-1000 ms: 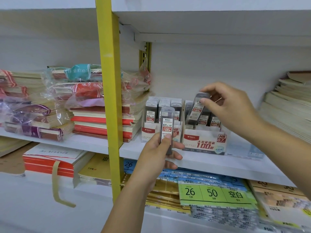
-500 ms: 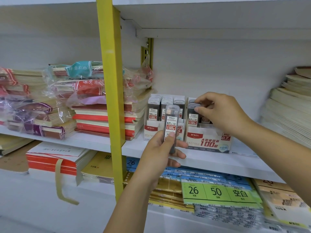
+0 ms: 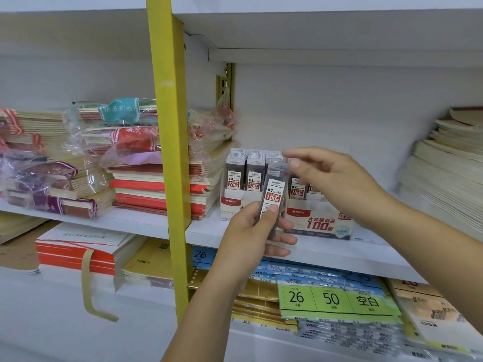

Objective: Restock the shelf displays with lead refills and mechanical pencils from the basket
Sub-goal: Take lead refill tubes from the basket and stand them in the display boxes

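Note:
My left hand (image 3: 248, 231) grips a clear lead refill case (image 3: 273, 197) labelled 0.7 HB and holds it upright in front of the shelf. My right hand (image 3: 334, 178) hovers just right of its cap. The thumb and forefinger are spread, and the thumb tip is at the cap's corner, blurred. Behind stand two white display boxes: the 0.5 box (image 3: 230, 205) is packed with refill cases (image 3: 244, 173). The 0.7 box (image 3: 318, 222) holds a few cases, partly hidden by my right hand. No basket or pencils are in view.
A yellow upright post (image 3: 170, 152) divides the white shelf (image 3: 206, 228). Wrapped notebook stacks (image 3: 154, 184) sit to the left and tall paper stacks (image 3: 444, 173) to the right. Loose-leaf packs with a green 26/50 label (image 3: 337, 299) lie on the shelf below.
My right hand lowered a refill case into the 0.7 box, let it go and moved left to the top of the case in my left hand. The left hand barely moved.

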A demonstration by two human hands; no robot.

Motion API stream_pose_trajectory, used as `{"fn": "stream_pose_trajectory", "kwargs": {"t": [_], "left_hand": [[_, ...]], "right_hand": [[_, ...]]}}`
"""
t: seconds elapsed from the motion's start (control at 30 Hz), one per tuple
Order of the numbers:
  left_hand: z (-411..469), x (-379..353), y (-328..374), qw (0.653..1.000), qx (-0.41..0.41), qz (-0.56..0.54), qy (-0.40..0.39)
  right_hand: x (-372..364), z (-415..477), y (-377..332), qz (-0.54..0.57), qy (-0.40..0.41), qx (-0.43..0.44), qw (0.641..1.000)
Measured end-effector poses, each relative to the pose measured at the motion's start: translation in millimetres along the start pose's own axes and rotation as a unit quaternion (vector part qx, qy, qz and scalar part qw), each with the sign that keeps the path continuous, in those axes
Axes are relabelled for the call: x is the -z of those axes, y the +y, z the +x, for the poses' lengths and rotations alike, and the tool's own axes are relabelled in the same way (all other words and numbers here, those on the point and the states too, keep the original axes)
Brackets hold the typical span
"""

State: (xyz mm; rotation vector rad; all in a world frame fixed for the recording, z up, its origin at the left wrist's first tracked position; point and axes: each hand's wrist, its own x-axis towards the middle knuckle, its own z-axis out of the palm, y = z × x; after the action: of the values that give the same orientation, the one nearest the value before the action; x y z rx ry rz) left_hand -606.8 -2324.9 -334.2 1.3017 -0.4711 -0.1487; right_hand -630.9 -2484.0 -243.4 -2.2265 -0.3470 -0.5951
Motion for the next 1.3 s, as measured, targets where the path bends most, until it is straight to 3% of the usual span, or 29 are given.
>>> {"fn": "stream_pose_trajectory", "kwargs": {"t": [0.07, 0.17, 0.2, 0.27, 0.33, 0.4, 0.47, 0.63, 0.83, 0.93, 1.07, 1.17, 1.23, 1.3], "left_hand": [[2.2, -5.0, -0.3, 1.0, -0.009, 0.01, -0.004], [5.5, -10.0, -5.9, 0.989, -0.088, 0.11, 0.047], [6.8, -9.0, -8.9, 0.964, -0.141, 0.205, 0.089], [7.1, -6.6, -11.7, 0.878, -0.243, 0.389, 0.138], [10.8, -4.6, -17.5, 0.818, -0.276, 0.492, 0.111], [13.7, -2.8, -25.9, 0.783, -0.276, 0.552, 0.077], [15.0, -1.9, -31.4, 0.769, -0.267, 0.577, 0.061], [17.0, 0.0, -33.2, 0.765, -0.264, 0.583, 0.066], [16.1, 0.8, -31.5, 0.771, -0.275, 0.571, 0.058], [6.3, -4.0, -27.8, 0.795, -0.289, 0.526, 0.084], [-24.0, -7.9, -35.1, 0.805, -0.341, 0.468, 0.127], [-53.6, -1.1, -65.0, 0.83, -0.274, 0.483, 0.054], [-74.5, 11.3, -98.4, 0.845, -0.16, 0.509, -0.047], [-89.7, 29.9, -131.3, 0.837, -0.035, 0.526, -0.147]], "right_hand": [[-4.7, -3.9, -3.0, 0.059, -0.018, -0.002, 0.998], [5.9, 0.4, -7.8, 0.105, 0.096, 0.018, 0.99], [13.8, 2.7, -8.1, 0.098, 0.138, 0.037, 0.985], [28.6, 6.5, -5.7, 0.015, 0.195, 0.082, 0.977], [33.5, 9.2, 0.5, -0.069, 0.201, 0.098, 0.972], [29.7, 11.6, 8.4, -0.106, 0.176, 0.085, 0.975], [23.6, 13.7, 15.6, -0.117, 0.145, 0.063, 0.98], [16.5, 24.3, 28.0, -0.202, 0.086, 0.034, 0.975], [8.2, 26.6, 34.8, -0.333, 0.069, 0.044, 0.94], [7.7, 12.4, 30.3, -0.303, 0.109, 0.064, 0.945], [6.2, -44.1, 18.7, -0.194, 0.151, 0.175, 0.953], [-13.3, -100.6, 35.4, -0.114, 0.072, 0.156, 0.979], [-34.9, -135.7, 64.7, -0.104, -0.045, 0.047, 0.992], [-58.6, -161.3, 99.9, -0.105, -0.176, -0.077, 0.976]]}}
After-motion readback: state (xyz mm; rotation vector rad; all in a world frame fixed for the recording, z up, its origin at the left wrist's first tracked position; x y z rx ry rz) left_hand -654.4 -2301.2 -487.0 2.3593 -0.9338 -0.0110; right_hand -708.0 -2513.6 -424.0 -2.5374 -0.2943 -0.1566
